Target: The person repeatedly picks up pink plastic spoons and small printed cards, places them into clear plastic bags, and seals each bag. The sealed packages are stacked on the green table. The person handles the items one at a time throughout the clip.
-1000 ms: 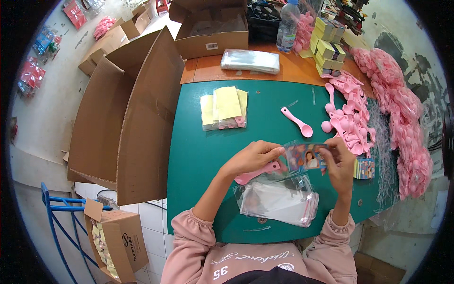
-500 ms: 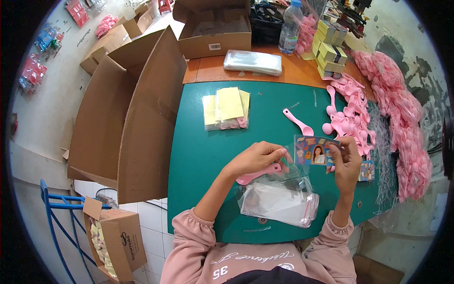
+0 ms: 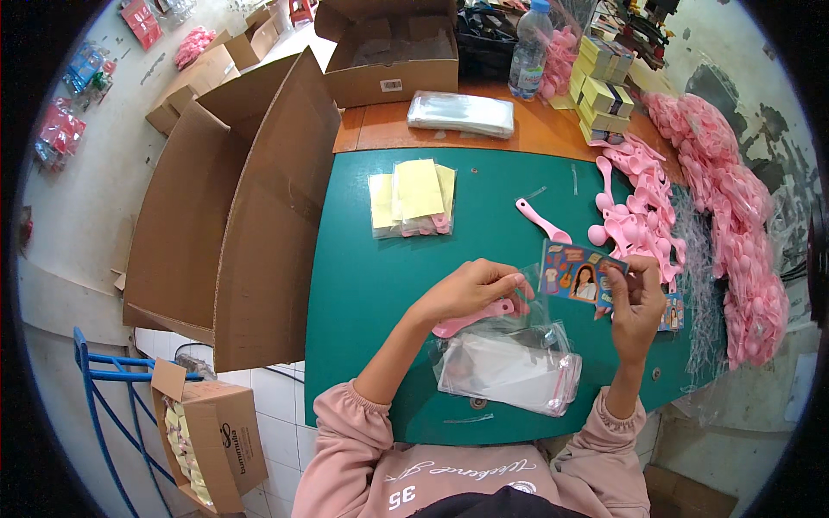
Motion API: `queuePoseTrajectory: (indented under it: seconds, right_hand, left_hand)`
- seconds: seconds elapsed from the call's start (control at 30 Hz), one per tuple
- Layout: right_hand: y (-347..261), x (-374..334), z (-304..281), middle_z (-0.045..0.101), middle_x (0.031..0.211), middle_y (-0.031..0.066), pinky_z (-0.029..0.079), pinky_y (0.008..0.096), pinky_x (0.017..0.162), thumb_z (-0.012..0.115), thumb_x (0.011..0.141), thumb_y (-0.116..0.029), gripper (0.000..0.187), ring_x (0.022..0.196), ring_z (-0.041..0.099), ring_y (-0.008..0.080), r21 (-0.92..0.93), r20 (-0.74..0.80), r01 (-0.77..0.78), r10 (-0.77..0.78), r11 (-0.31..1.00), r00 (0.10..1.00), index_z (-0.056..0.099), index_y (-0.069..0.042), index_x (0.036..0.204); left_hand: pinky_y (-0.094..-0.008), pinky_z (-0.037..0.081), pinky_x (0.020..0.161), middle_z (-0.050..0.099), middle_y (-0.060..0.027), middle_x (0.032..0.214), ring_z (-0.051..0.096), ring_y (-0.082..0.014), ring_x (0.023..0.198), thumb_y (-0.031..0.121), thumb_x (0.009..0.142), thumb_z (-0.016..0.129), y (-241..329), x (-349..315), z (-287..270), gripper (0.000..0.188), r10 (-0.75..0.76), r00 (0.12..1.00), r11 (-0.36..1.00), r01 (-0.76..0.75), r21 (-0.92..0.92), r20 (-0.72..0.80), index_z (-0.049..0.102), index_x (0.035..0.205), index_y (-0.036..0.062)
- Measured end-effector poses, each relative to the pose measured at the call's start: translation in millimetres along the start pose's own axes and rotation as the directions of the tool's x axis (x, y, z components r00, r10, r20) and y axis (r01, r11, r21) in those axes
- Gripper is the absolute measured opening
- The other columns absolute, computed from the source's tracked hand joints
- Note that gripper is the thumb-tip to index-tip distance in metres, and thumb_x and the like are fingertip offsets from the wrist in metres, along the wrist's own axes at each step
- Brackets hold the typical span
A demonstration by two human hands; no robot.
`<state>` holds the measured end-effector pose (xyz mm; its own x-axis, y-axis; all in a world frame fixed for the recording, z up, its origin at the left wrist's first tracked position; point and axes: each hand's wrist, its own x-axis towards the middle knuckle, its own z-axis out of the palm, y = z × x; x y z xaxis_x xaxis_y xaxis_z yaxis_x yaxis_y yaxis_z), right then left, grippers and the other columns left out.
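Note:
My left hand (image 3: 479, 289) pinches the edge of a clear plastic bag (image 3: 537, 309). A pink spoon (image 3: 466, 323) shows just beneath that hand; whether it is held or lies on the table, I cannot tell. My right hand (image 3: 637, 302) grips a small blue printed card (image 3: 574, 274) between thumb and fingers, beside the bag's mouth. Below both hands rests a stack of clear plastic bags (image 3: 509, 371). Another pink spoon (image 3: 544, 222) lies alone beyond them. Partly covered by my right hand is a stack of similar cards (image 3: 673, 312).
Filled packets with yellow cards (image 3: 420, 190) lie at the far left of the green table (image 3: 363, 285). A heap of pink spoons (image 3: 639, 211) covers the right side. Behind stand a water bottle (image 3: 528, 52), yellow card stacks (image 3: 600, 95) and more bags (image 3: 460, 114). A large carton (image 3: 272, 207) flanks the left.
My right hand has shifted slightly right and down with the card, which now tilts more and sits a little farther from my left hand. My left hand has barely moved.

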<state>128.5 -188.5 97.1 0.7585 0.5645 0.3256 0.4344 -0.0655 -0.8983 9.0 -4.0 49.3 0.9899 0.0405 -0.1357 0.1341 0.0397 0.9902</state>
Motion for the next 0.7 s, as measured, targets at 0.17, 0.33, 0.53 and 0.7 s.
queuePoseTrajectory:
  seconds: [0.17, 0.33, 0.53, 0.7]
  right_hand:
    - [-1, -1, -3, 0.055, 0.069, 0.0028, 0.04, 0.0181, 0.039, 0.058, 0.082, -0.001, 0.009, 0.052, 0.049, 0.004, -0.174, 0.222, 0.075, -0.035, 0.982, 0.975, 0.051, -0.001, 0.087]
    - [0, -1, 2, 0.054, 0.065, 0.0024, 0.037, 0.018, 0.039, 0.058, 0.082, -0.001, 0.008, 0.049, 0.048, 0.0039, -0.128, 0.101, 0.05, -0.037, 0.991, 0.994, 0.052, -0.001, 0.086]
    - [-1, -4, 5, 0.054, 0.064, 0.003, 0.038, 0.0182, 0.039, 0.058, 0.082, -0.001, 0.007, 0.049, 0.048, 0.004, -0.065, 0.016, 0.084, -0.083, 0.994, 0.996, 0.051, 0.0, 0.085]
    - [1, -2, 4, 0.055, 0.064, 0.0033, 0.039, 0.0184, 0.039, 0.058, 0.082, -0.001, 0.008, 0.051, 0.05, 0.0047, -0.167, 0.226, 0.092, -0.053, 0.982, 0.973, 0.051, 0.001, 0.085]
  left_hand:
    - [-0.0255, 0.047, 0.069, 0.064, -0.0079, 0.08, 0.059, -0.0113, 0.073, 0.025, 0.094, 0.042, -4, 1, -2, 0.034, -0.005, 1.0, 1.0, 0.005, -0.009, -0.02, 0.061, 0.093, -0.0035]
    - [-0.0254, 0.047, 0.072, 0.064, -0.0086, 0.083, 0.059, -0.013, 0.077, 0.023, 0.094, 0.043, -14, 6, -3, 0.033, 0.037, 0.999, 0.999, -0.037, 0.014, 0.004, 0.061, 0.094, -0.0049]
    - [-0.0246, 0.047, 0.071, 0.063, -0.0066, 0.081, 0.057, -0.0113, 0.076, 0.023, 0.092, 0.046, -9, 4, -1, 0.032, -0.001, 0.997, 0.984, -0.013, -0.175, -0.074, 0.062, 0.092, -0.0047]
    - [-0.0221, 0.046, 0.065, 0.063, -0.0057, 0.083, 0.055, -0.0084, 0.072, 0.024, 0.092, 0.048, -12, 5, -2, 0.033, -0.037, 0.996, 0.997, 0.042, 0.061, -0.081, 0.062, 0.099, -0.0048]
